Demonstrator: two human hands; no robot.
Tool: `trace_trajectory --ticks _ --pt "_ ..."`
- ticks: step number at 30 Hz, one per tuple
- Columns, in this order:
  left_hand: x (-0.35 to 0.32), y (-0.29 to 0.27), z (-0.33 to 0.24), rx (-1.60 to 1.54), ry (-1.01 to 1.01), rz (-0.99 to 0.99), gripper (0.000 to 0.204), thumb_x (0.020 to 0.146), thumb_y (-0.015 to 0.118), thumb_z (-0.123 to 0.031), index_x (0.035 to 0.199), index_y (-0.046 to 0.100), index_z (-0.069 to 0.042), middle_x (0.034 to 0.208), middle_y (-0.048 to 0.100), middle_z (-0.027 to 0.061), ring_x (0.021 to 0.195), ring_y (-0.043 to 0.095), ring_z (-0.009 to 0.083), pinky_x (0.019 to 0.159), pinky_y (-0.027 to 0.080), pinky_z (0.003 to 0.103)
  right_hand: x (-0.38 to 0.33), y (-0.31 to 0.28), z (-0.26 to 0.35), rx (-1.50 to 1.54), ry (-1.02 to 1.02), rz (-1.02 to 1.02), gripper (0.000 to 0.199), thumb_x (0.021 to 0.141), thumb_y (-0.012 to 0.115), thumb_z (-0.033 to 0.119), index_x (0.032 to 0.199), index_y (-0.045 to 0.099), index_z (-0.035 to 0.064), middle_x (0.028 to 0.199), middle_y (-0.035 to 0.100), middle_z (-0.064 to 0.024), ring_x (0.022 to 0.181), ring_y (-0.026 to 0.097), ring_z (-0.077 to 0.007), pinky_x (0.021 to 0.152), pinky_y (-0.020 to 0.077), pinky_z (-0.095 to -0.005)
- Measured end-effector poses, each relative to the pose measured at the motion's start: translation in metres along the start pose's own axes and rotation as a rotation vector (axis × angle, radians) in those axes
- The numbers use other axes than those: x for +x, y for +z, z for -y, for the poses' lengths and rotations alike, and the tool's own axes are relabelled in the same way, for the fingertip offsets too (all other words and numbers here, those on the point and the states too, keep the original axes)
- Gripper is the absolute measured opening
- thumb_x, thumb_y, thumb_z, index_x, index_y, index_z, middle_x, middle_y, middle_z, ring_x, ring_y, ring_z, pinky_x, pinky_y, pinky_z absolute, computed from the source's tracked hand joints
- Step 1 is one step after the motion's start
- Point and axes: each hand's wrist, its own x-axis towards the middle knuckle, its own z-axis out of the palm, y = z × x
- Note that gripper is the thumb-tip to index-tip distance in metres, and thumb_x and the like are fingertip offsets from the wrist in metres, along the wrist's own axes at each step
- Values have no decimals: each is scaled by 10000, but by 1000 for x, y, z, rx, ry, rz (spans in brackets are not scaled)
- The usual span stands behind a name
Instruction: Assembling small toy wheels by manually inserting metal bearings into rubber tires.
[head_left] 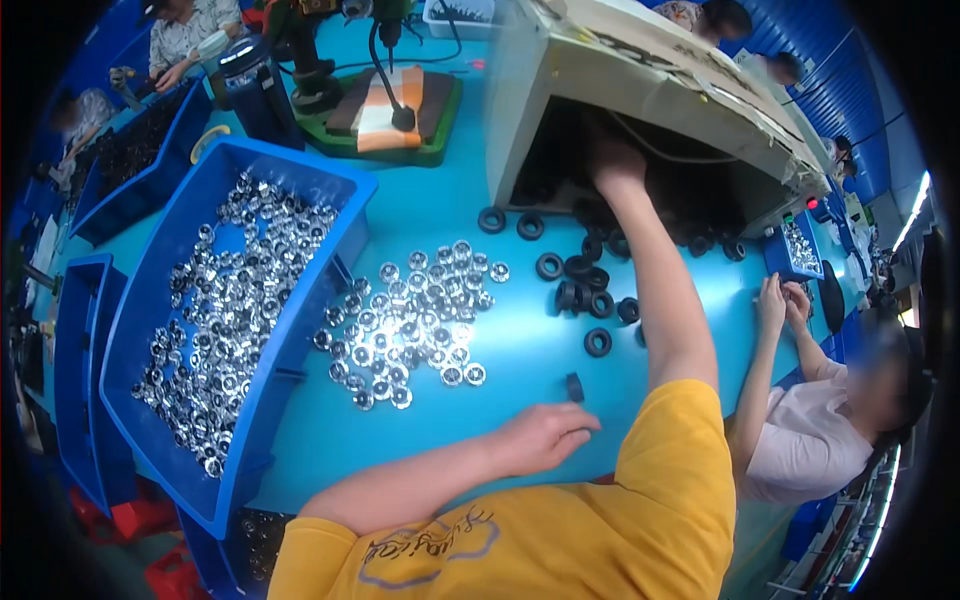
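Note:
My left hand [548, 438] rests low over the blue-green table with its fingers curled together; whatever they may hold is hidden. Just beyond it a small black rubber ring [574, 387] stands on edge, apart from the fingers. My right hand [615, 165] reaches into the dark opening of a tilted, worn whitish box [520, 130], and its fingers are lost in shadow. Black tyre-like rings [598, 342] lie scattered below the opening, on the left of my right forearm. Shiny silver wheel hubs [410, 320] are spread in a loose heap left of centre.
A large blue bin [345, 200] with many silver hubs stands at left, beside a narrower blue bin [85, 380]. Behind are a dark bottle [255, 85] and a green-based bench machine [430, 150]. A co-worker [810, 420] sits at right, hands near a small blue tray [775, 255].

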Motion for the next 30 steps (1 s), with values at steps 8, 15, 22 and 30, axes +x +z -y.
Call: trace_trajectory --ticks 8,15,22,30 --pt "-2 2 -2 84 41 37 197 944 636 -114 1129 673 -62 905 656 132 805 649 331 716 537 411 -107 -68 89 392 -708 -339 219 773 732 135 989 733 173 946 667 9 895 611 -219 745 526 -342" --pt "-2 1 -5 78 59 46 194 945 635 -116 1128 676 -66 949 663 132 821 655 327 726 539 404 -117 -26 91 117 -687 29 267 868 687 293 1117 678 195 1061 615 -29 1029 602 -248 861 522 -378" --pt "-2 3 -5 124 42 71 190 948 629 -115 1127 678 -74 945 662 128 808 658 320 717 543 397 -83 1 25 161 -430 36 306 914 607 226 1212 657 176 1181 614 -111 1101 622 -314 857 563 -419" --pt "-1 1 -5 93 18 40 188 954 628 -118 1130 678 -75 937 660 120 803 657 313 708 537 398 -49 -31 -10 261 -102 -108 489 891 629 415 1320 630 180 1263 640 -174 1152 621 -360 949 527 -449"
